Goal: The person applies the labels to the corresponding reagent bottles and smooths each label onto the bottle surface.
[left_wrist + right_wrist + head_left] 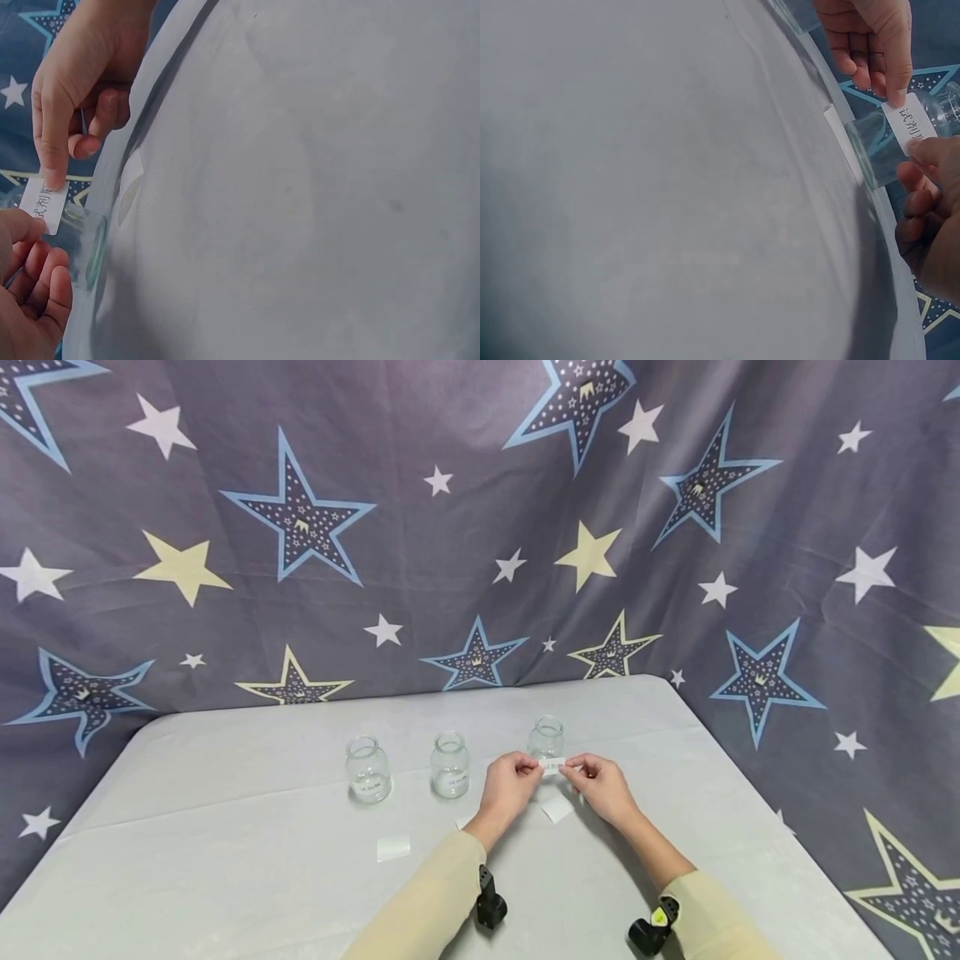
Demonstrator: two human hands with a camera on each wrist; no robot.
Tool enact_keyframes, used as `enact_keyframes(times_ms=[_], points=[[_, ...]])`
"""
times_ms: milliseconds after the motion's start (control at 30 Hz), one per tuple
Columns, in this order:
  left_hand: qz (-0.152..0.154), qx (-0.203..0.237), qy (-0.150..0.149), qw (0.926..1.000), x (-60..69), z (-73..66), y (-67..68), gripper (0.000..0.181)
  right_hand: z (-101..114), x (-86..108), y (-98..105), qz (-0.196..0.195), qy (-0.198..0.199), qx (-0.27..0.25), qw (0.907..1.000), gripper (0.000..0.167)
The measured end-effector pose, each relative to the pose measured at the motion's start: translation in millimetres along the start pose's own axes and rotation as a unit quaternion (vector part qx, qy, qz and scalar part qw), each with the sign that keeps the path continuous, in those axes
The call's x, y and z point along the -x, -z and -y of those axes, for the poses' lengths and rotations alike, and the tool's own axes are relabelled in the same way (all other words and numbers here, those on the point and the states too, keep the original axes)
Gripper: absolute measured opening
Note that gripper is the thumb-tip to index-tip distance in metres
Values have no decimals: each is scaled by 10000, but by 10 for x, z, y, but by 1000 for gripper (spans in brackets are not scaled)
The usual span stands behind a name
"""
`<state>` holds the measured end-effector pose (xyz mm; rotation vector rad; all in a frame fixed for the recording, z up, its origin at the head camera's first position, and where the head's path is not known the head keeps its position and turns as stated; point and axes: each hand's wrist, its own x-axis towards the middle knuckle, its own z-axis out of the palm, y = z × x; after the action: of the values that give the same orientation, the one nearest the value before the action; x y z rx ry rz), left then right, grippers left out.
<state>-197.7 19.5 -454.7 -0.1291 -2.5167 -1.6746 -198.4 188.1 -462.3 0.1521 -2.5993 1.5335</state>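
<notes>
A small white label with dark printed characters [552,766] is stretched between both hands. My left hand [510,787] pinches one end of it, and my right hand [609,787] pinches the other end. Right behind the label stands a clear glass jar [546,735], upright and open-topped. Whether the label touches the glass cannot be told. In the left wrist view, thumb and fingertip hold the label [43,206] in front of the jar [86,244]. The right wrist view shows the label's printed face [911,124] beside the glass.
Two more glass jars stand to the left, a middle one [450,766] and a leftmost one [368,770], each bearing a white label low on its front. White paper pieces [393,848] lie on the white-covered table [225,860], one [557,809] just below the hands. A star-patterned curtain [420,552] hangs behind.
</notes>
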Motion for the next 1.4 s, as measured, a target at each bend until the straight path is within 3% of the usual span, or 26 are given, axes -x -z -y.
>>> enact_keyframes(times_ms=[1033, 1400], points=[[-206, -245, 35, 9995, -26, -7, 40, 12, 14, -23, -84, -456, -320, -129, 9984, 15], [-165, -26, 129, 9998, -26, 11, 24, 26, 30, -15, -91, -504, -255, -605, 9966, 25]])
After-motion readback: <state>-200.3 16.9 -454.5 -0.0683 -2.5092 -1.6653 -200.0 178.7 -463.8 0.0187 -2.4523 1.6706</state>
